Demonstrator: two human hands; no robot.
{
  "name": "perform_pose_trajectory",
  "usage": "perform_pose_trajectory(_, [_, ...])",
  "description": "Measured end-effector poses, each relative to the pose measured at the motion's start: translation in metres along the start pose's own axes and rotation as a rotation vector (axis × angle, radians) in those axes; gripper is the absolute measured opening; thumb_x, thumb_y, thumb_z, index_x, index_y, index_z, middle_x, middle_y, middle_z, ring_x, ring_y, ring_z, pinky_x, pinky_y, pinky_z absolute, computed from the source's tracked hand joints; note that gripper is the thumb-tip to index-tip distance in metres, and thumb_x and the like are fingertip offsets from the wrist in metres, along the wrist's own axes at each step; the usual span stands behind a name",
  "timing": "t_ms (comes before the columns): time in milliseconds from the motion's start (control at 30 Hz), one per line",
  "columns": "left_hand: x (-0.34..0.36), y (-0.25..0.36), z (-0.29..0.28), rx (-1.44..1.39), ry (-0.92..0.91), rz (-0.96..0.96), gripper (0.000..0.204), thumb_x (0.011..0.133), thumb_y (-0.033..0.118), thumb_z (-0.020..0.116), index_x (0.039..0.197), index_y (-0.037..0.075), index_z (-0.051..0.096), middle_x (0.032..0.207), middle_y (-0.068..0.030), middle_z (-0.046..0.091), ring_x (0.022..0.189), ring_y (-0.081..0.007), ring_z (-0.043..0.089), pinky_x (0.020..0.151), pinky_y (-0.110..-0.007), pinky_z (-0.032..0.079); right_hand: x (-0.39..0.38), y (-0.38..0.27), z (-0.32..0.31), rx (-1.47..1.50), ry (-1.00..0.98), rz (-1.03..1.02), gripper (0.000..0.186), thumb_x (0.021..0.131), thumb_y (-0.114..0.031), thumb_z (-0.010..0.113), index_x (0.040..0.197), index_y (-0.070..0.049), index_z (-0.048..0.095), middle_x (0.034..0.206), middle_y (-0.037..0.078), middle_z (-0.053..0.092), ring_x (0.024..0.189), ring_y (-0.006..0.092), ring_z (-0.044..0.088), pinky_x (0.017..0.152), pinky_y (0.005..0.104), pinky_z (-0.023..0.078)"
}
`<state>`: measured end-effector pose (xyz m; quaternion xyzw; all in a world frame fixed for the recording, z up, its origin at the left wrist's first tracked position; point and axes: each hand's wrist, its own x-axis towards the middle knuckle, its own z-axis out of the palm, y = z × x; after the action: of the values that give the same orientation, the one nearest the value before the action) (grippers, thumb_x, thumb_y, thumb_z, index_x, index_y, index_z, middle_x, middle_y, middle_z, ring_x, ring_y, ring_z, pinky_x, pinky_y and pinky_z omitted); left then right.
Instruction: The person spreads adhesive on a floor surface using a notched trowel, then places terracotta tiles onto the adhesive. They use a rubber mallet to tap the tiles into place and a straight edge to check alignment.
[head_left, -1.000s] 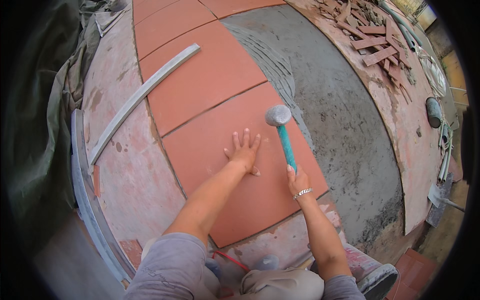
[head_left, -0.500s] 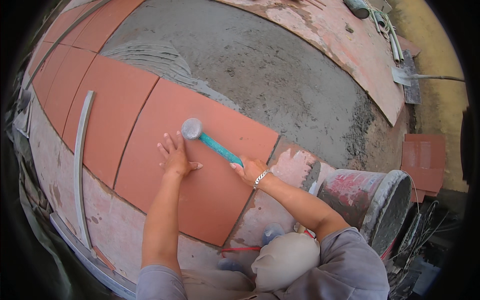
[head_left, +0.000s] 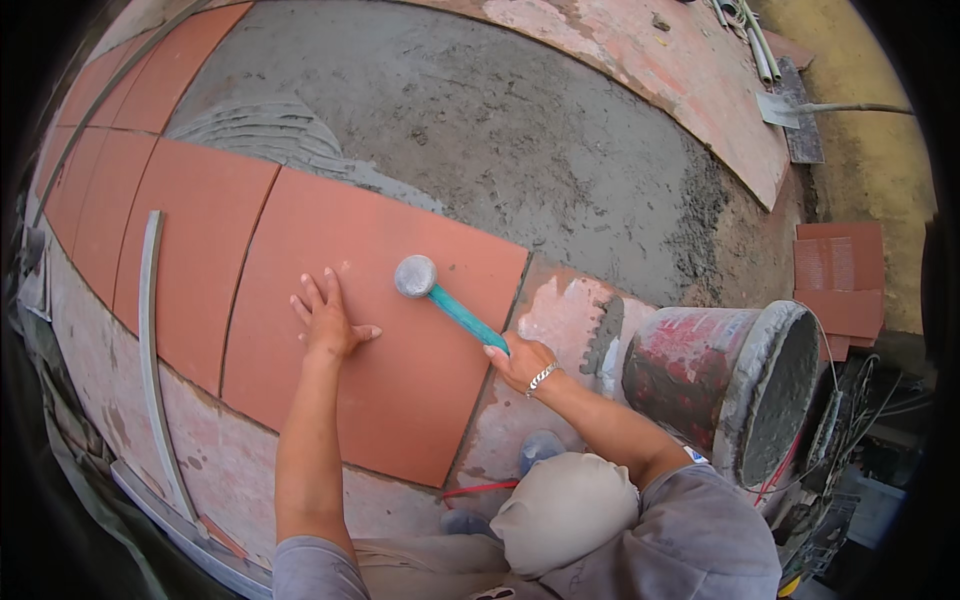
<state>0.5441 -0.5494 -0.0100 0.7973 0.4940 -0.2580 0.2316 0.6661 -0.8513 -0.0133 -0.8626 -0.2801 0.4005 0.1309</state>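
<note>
My left hand (head_left: 333, 328) lies flat on a large terracotta tile (head_left: 390, 410), its fingers spread. In my right hand (head_left: 525, 362), a mallet (head_left: 464, 318) is gripped by the end of its teal handle. The mallet's round grey head is over the same tile, to the right of my left hand; whether it touches the surface I cannot tell. A bracelet circles my right wrist. More terracotta tiles (head_left: 195, 255) run off to the left with narrow gaps between them. Beyond the tile's far edge spreads wet grey mortar (head_left: 480, 150), combed into ridges at the left.
At the right a mortar-smeared bucket (head_left: 690, 365) lies on its side. A metal straightedge (head_left: 150, 320) rests across the left tiles. Farther right are a shovel (head_left: 778, 110) and stacked tiles (head_left: 842, 275). Near my knee a red strip (head_left: 480, 488) shows.
The mallet and my right hand have moved right and nearer over the tile. My left hand is still flat on it. The whole view has shifted slightly.
</note>
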Motion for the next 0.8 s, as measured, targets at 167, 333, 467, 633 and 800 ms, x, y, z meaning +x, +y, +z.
perform_pose_trajectory(167, [0.001, -0.004, 0.003, -0.001, 0.023, 0.022, 0.142, 0.058, 0.031, 0.1, 0.165, 0.028, 0.006, 0.172, -0.0124, -0.008, 0.155, -0.0502, -0.002, 0.106, -0.079, 0.037, -0.01, 0.014, 0.008, 0.008, 0.022, 0.043, 0.05, 0.102, -0.052, 0.049, 0.108, -0.003, 0.057, 0.086, 0.027, 0.071, 0.084, 0.0487, 0.069, 0.077, 0.0572, 0.053])
perform_pose_trajectory(333, [-0.004, -0.001, -0.003, -0.024, -0.006, -0.014, 0.138, 0.062, 0.032, 0.098, 0.165, 0.03, 0.007, 0.173, -0.0086, -0.007, 0.157, -0.0456, -0.002, 0.111, -0.076, 0.033, -0.018, 0.025, 0.011, 0.014, 0.067, 0.052, 0.049, 0.102, -0.052, 0.05, 0.106, -0.004, 0.058, 0.088, 0.029, 0.071, 0.084, 0.0506, 0.068, 0.077, 0.0582, 0.053])
perform_pose_trajectory(467, [-0.009, 0.0, -0.006, -0.015, 0.001, -0.003, 0.137, 0.062, 0.032, 0.098, 0.165, 0.03, 0.008, 0.173, -0.0091, -0.006, 0.157, -0.046, -0.001, 0.112, -0.076, 0.034, -0.024, 0.034, 0.018, -0.014, 0.081, 0.063, 0.048, 0.101, -0.051, 0.051, 0.105, -0.004, 0.058, 0.088, 0.031, 0.07, 0.085, 0.052, 0.068, 0.076, 0.0594, 0.052])
perform_pose_trajectory(633, [-0.005, -0.009, -0.001, 0.005, 0.017, 0.036, 0.138, 0.06, 0.037, 0.098, 0.165, 0.029, 0.01, 0.173, -0.0128, -0.002, 0.156, -0.0484, 0.002, 0.111, -0.076, 0.034, -0.021, 0.045, 0.031, -0.038, 0.148, 0.015, 0.047, 0.102, -0.05, 0.051, 0.102, -0.003, 0.058, 0.085, 0.032, 0.069, 0.082, 0.0533, 0.066, 0.074, 0.0605, 0.052])
perform_pose_trajectory(800, [-0.023, -0.061, 0.025, 0.082, 0.025, 0.237, 0.136, 0.061, 0.041, 0.097, 0.165, 0.025, 0.011, 0.172, -0.0139, 0.003, 0.158, -0.0412, 0.005, 0.121, -0.066, 0.027, -0.017, 0.057, 0.04, -0.049, 0.205, -0.067, 0.049, 0.103, -0.051, 0.049, 0.099, -0.003, 0.057, 0.081, 0.031, 0.067, 0.081, 0.0546, 0.065, 0.071, 0.0598, 0.05])
